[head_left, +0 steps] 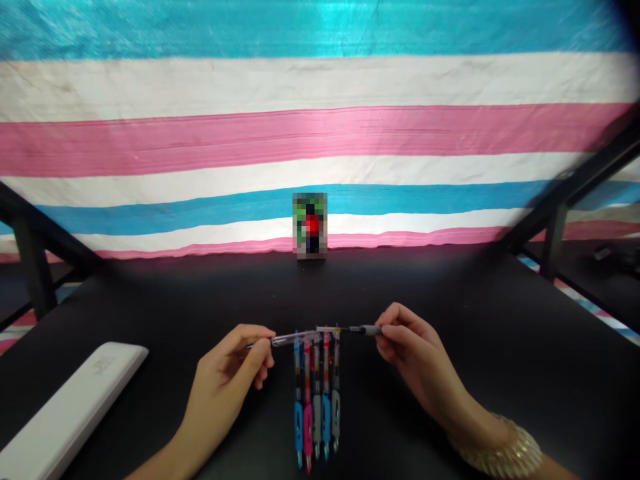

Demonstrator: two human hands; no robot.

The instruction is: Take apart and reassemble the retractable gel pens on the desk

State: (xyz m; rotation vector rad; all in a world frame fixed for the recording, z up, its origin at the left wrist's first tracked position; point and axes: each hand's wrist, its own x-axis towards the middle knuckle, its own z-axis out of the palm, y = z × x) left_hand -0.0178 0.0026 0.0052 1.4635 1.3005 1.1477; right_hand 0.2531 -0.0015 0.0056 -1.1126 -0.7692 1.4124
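Note:
My left hand [233,365] pinches the clear pen barrel [290,339] near its left end. In my right hand [411,340] is the grey-gripped pen half [371,330], held between thumb and fingers. Its thin refill [333,329] points left, and its tip meets or overlaps the barrel's right end; I cannot tell whether it is inside. Just below, several pens lie side by side on the black table, among them a blue-gripped pen [299,420], a pink-gripped pen [308,423] and a grey-gripped pen [336,410]. The barrel and refill partly cover their upper ends.
On the left of the black table [200,293] lies a long white box-like object [75,413]. A small pixelated picture card [310,227] stands at the back edge. Behind it hangs a striped sheet [320,133]. Dark frame bars [553,240] slant at both sides.

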